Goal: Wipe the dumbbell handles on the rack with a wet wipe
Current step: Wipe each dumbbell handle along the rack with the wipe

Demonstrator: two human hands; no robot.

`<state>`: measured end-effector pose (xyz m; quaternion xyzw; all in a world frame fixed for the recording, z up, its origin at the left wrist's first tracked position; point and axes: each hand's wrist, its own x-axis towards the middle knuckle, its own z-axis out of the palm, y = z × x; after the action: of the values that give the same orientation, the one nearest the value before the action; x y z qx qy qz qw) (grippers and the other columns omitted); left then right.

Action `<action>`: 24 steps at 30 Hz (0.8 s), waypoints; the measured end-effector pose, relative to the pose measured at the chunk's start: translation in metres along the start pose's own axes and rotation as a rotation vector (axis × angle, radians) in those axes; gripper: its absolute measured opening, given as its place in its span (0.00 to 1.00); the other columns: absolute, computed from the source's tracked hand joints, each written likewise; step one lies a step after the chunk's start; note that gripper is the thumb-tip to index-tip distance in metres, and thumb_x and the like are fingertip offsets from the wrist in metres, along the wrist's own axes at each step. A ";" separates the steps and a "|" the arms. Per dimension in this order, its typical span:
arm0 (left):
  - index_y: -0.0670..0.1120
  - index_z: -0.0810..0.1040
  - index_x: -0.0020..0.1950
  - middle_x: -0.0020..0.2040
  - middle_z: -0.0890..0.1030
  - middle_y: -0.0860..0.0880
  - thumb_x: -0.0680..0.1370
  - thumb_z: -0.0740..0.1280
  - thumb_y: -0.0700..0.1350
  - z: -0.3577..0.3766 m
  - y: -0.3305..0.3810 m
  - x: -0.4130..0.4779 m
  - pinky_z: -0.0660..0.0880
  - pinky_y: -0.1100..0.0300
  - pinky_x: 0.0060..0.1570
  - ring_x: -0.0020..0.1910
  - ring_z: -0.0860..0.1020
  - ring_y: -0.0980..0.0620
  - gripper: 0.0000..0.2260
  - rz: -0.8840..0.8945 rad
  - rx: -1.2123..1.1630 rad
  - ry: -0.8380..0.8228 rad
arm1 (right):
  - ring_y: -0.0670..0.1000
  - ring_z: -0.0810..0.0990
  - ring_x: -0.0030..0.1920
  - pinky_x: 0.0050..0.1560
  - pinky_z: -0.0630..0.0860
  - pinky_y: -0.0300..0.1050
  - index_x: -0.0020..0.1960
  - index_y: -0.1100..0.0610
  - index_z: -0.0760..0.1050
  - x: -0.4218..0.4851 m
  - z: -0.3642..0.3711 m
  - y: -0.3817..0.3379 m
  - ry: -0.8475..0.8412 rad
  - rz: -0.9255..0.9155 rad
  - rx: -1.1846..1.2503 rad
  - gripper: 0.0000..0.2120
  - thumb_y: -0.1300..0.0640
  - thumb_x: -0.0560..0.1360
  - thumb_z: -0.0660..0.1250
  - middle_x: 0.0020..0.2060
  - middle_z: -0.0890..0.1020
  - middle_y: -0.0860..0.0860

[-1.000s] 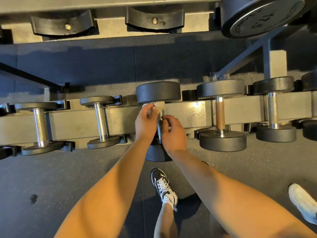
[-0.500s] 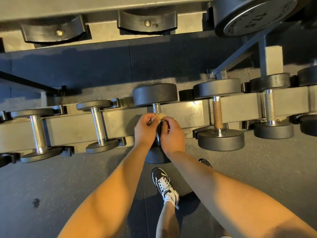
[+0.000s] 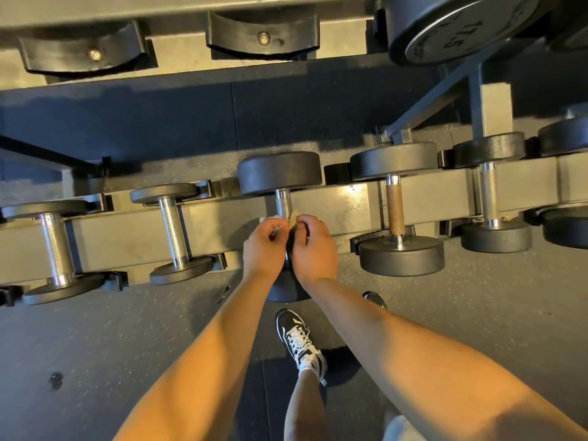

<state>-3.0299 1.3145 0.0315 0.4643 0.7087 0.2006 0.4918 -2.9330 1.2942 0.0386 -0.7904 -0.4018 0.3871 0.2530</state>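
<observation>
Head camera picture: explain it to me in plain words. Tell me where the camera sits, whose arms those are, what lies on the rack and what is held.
There is no machine here. The camera is worn on a person's head and looks down, so the two bare arms are that person's own. The left hand and right hand meet at the middle dumbbell handle, and both seem to pinch a wet wipe against it. The rack is a low beam with a row of dumbbells lying across it. The next one to the right has a brownish handle. A higher shelf carries a black cradle and a large dumbbell marked 17.5. Below is a black shoe.
</observation>
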 end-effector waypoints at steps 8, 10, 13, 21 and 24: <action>0.53 0.81 0.58 0.54 0.83 0.53 0.83 0.64 0.46 0.009 0.023 0.035 0.79 0.55 0.55 0.53 0.81 0.53 0.08 0.025 -0.136 0.113 | 0.52 0.79 0.51 0.54 0.77 0.54 0.59 0.51 0.76 0.003 0.000 0.009 0.007 -0.048 0.069 0.11 0.51 0.83 0.57 0.54 0.78 0.50; 0.54 0.80 0.59 0.54 0.82 0.54 0.83 0.64 0.47 0.012 0.022 0.037 0.79 0.56 0.54 0.52 0.80 0.54 0.07 0.018 -0.116 0.091 | 0.52 0.78 0.51 0.54 0.76 0.52 0.58 0.52 0.76 0.004 0.000 0.011 0.012 -0.044 0.084 0.10 0.52 0.84 0.58 0.54 0.78 0.50; 0.54 0.79 0.57 0.52 0.81 0.57 0.83 0.63 0.45 0.010 0.014 0.019 0.76 0.63 0.50 0.50 0.79 0.58 0.08 0.058 -0.052 0.069 | 0.48 0.76 0.51 0.54 0.73 0.44 0.58 0.54 0.77 0.006 -0.004 0.010 0.021 -0.042 0.132 0.09 0.55 0.83 0.60 0.54 0.79 0.51; 0.51 0.84 0.52 0.51 0.85 0.54 0.78 0.65 0.38 -0.005 -0.012 -0.015 0.75 0.59 0.56 0.53 0.81 0.54 0.11 -0.102 0.186 -0.174 | 0.44 0.76 0.52 0.54 0.72 0.35 0.58 0.55 0.79 0.002 -0.011 0.013 -0.061 -0.066 0.095 0.09 0.61 0.82 0.61 0.55 0.78 0.50; 0.48 0.86 0.52 0.50 0.85 0.53 0.77 0.68 0.38 -0.010 -0.002 -0.005 0.74 0.62 0.55 0.50 0.81 0.55 0.09 -0.142 0.148 -0.170 | 0.45 0.76 0.53 0.53 0.70 0.29 0.59 0.56 0.79 0.004 -0.012 0.016 -0.066 -0.064 0.091 0.10 0.63 0.81 0.62 0.56 0.78 0.51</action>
<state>-3.0391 1.3109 0.0375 0.4632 0.7083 0.0723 0.5277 -2.9143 1.2873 0.0324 -0.7514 -0.4170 0.4227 0.2876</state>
